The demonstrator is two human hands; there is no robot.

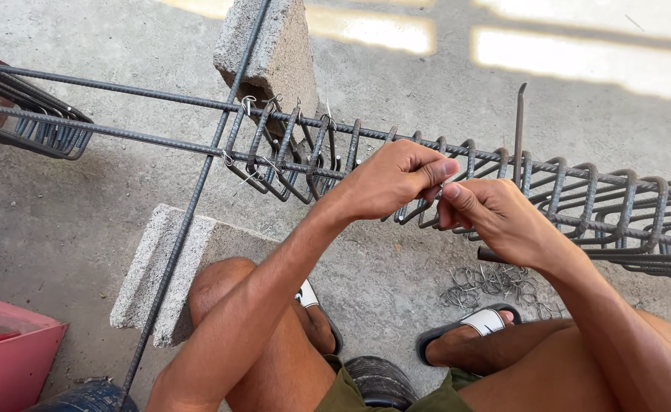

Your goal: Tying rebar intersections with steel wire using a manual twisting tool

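A rebar cage (579,191) of long ribbed bars and several bent steel stirrups runs across in front of me, from the left edge to the right edge. My left hand (393,179) and my right hand (496,217) meet at its near long bar, fingertips pinched together on a thin tie wire (441,197) at a stirrup. A hooked metal tool (518,133) stands upright just behind my right hand; its handle end shows under that hand. Stirrups to the left carry twisted wire ties (250,103).
Two grey concrete blocks (271,53) (156,271) support a thin cross bar (191,206). A pile of loose wire ties (492,284) lies on the concrete floor by my right sandal (476,324). A pink tray (11,355) sits bottom left. More stirrups (42,130) bunch at far left.
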